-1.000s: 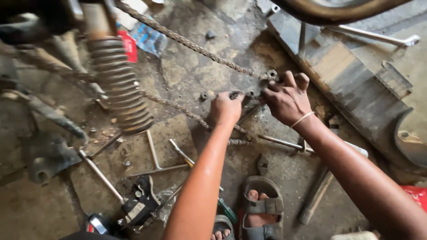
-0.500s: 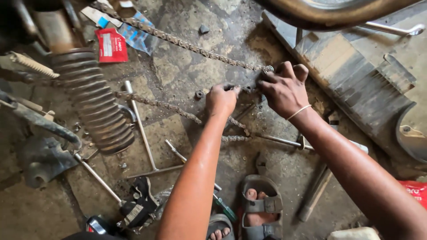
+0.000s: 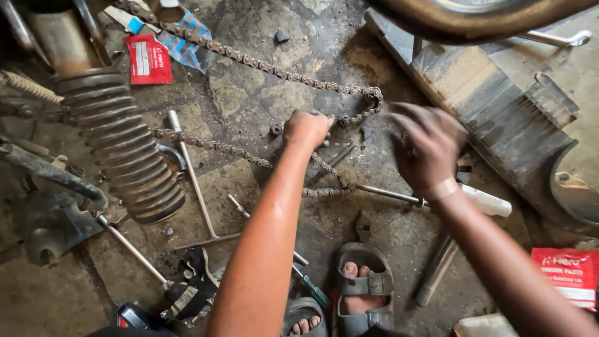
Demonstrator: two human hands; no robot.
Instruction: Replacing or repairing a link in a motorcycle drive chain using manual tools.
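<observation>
A greasy drive chain (image 3: 262, 64) lies in a long loop across the stained concrete floor. My left hand (image 3: 306, 128) is closed around the chain near the bend of the loop, knuckles up. To its right, a little apart from the chain, my right hand (image 3: 427, 146) is blurred by motion with its fingers spread; I see nothing held in it. A pale band circles its wrist. A small dark nut (image 3: 276, 130) lies just left of my left hand. A screwdriver with a white handle (image 3: 430, 200) rests below my right hand.
A ribbed black shock absorber (image 3: 121, 146) of a motorcycle stands at left. A T-handle wrench (image 3: 196, 184) and a green-handled screwdriver (image 3: 309, 284) lie near my sandalled feet (image 3: 362, 287). A black plastic cover (image 3: 499, 125) lies at right; red packets (image 3: 146, 59) sit upper left and lower right.
My right hand has come off the chain end and moved down and to the right, now blurred. The left hand keeps its grip. The camera view has shifted slightly.
</observation>
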